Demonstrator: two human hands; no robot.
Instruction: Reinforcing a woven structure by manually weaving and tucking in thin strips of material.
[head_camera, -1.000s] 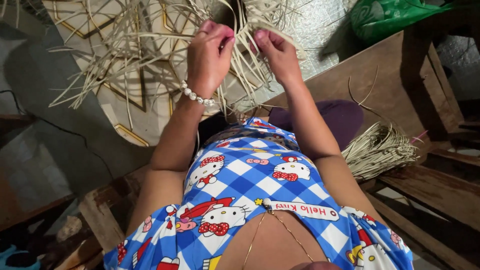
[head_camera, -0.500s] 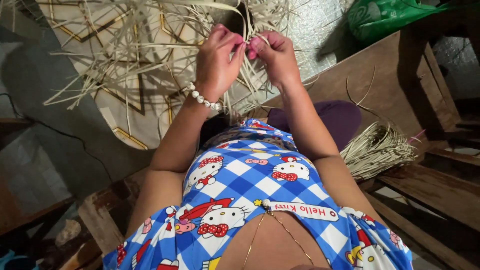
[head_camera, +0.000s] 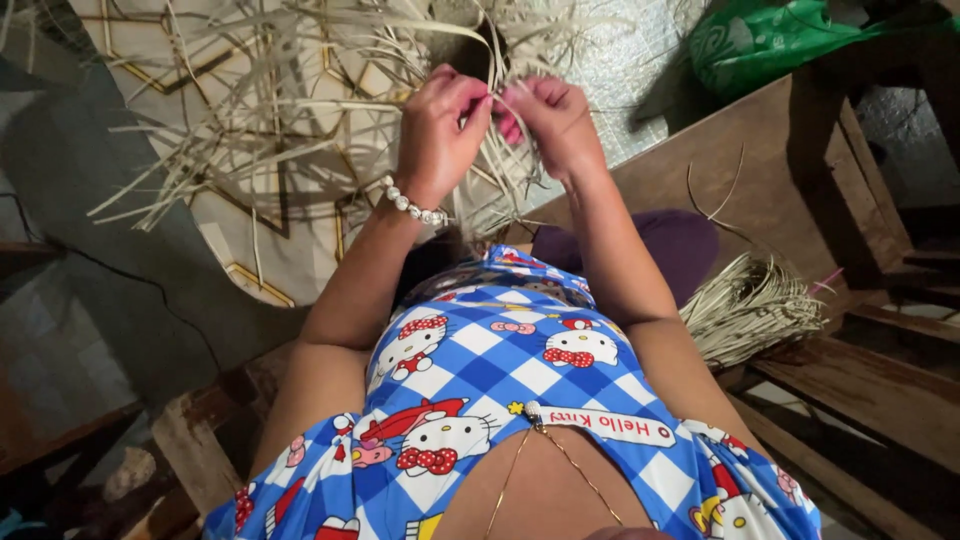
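Pale, dry straw strips (head_camera: 300, 110) are fanning out in a loose, tangled weave above the person's lap. Left hand (head_camera: 440, 130) and right hand (head_camera: 555, 120) are meeting at the weave's middle, fingers pinching thin strips together. A bundle of spare straw (head_camera: 755, 305) is lying on the wooden worktop (head_camera: 760, 180) to the right.

A bundle of dried straw strips (head_camera: 752, 305) lies on the wooden surface (head_camera: 770, 160) at the right, just beside a dark purple cushion (head_camera: 670, 245). A green plastic bag (head_camera: 770, 40) sits at the far upper right, above the wood. The floor covering (head_camera: 250, 240) is pale, with gold-lined geometric shapes. A white bead bracelet (head_camera: 412, 205) circles one wrist. The blue-and-white checked dress (head_camera: 500, 390) carries cartoon cat prints, and a thin gold chain (head_camera: 520, 460) hangs at the neckline.
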